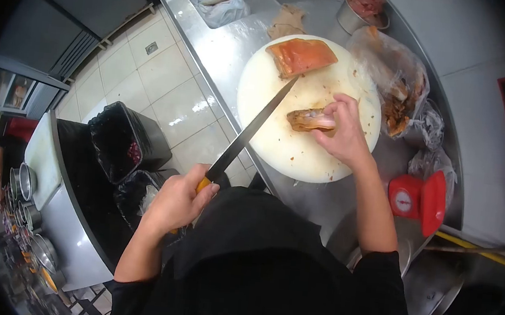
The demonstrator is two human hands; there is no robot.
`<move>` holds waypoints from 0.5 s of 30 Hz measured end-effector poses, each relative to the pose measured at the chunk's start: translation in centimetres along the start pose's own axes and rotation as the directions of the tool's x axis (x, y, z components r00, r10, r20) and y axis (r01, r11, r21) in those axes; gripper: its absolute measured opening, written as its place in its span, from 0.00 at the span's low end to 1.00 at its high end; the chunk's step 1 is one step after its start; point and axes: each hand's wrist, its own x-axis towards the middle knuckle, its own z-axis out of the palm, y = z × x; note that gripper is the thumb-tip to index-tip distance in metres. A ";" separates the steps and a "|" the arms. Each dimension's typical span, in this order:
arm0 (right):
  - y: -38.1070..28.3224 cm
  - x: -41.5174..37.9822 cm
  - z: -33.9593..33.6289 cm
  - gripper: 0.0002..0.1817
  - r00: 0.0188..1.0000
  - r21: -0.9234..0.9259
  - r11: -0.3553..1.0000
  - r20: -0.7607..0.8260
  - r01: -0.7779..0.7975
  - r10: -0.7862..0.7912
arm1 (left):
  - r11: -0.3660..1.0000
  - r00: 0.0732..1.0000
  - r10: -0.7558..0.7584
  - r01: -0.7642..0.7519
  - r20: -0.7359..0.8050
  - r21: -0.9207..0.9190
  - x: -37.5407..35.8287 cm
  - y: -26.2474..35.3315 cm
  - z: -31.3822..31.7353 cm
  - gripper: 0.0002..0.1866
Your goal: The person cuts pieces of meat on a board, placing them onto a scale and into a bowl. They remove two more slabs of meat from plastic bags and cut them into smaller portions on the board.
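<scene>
Nearest us, the fingers of our left hand (176,205) are closed around the yellow handle of the knife (250,133), whose long blade slants up and away over the rim of the round white board (266,143). Its tip ends at the near edge of the slab (303,55); we cannot tell whether they touch. The scale (403,199), red with a round dial, stands to the right on the steel desk (303,194). Our right hand (347,131) reaches over the board, its thumb and fingers gripping the right end of the small brown piece (311,120) near the middle. The orange-brown slab lies beyond it, on the far part of the board, among scattered crumbs. To the right of the board is a clear bag (394,74) of browned pieces, and farther off a round tin (352,20) holds reddish meat (367,4).
</scene>
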 end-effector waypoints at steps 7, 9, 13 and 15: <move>-3.6 -2.1 0.5 0.29 0.963 0.143 0.953 0.021 -0.268 0.267 | 0.984 0.996 0.085 -0.079 -0.030 0.159 1.6 2.3 2.0 0.14; -4.0 -2.6 0.8 0.29 0.982 0.131 0.981 -0.103 -0.141 0.155 | 0.974 0.992 0.125 -0.119 -0.021 0.194 2.1 3.7 2.3 0.13; -3.7 -1.4 1.3 0.24 0.984 0.194 0.978 -0.143 -0.073 0.102 | 0.942 0.984 0.175 -0.170 0.006 0.289 3.2 5.6 2.7 0.11; -3.5 -1.1 1.5 0.21 0.988 0.210 0.975 -0.117 -0.077 0.103 | 0.933 0.986 0.162 -0.163 0.031 0.319 3.3 6.3 2.5 0.11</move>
